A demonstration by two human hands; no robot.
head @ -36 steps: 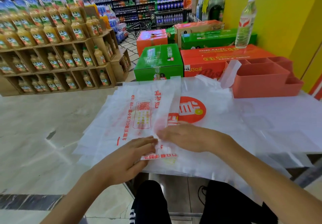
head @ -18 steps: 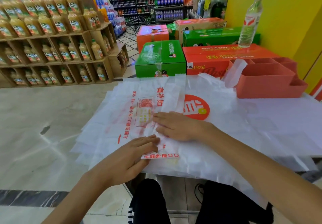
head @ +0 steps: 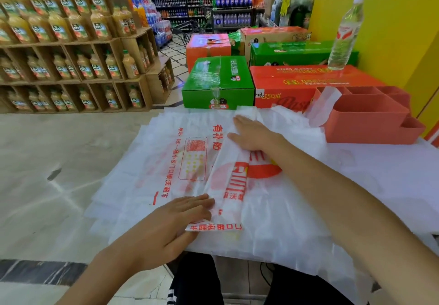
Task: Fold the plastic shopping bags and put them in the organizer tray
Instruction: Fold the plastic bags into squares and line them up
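Observation:
A stack of white plastic shopping bags (head: 166, 162) with red print lies flat on the table in front of me. The top bag (head: 228, 186) is folded lengthwise into a narrower strip. My left hand (head: 171, 224) presses flat on the strip's near end, fingers straight. My right hand (head: 251, 133) lies flat on the strip's far end, fingers stretched forward. A coral-red organizer tray (head: 365, 124) with several compartments stands at the far right of the table, and a white bag (head: 323, 105) hangs over its left rim.
Green (head: 218, 83) and red cartons (head: 297, 86) stand just behind the table's far edge. A clear water bottle (head: 344, 36) stands on the red carton. Wooden shelves of juice bottles (head: 71, 67) fill the left. A yellow wall (head: 392, 31) rises at right. My knees show under the table edge.
My right hand has slid away from me along the folded strip, from beside my left hand to the strip's far end. My left hand has stayed pressed on the near end.

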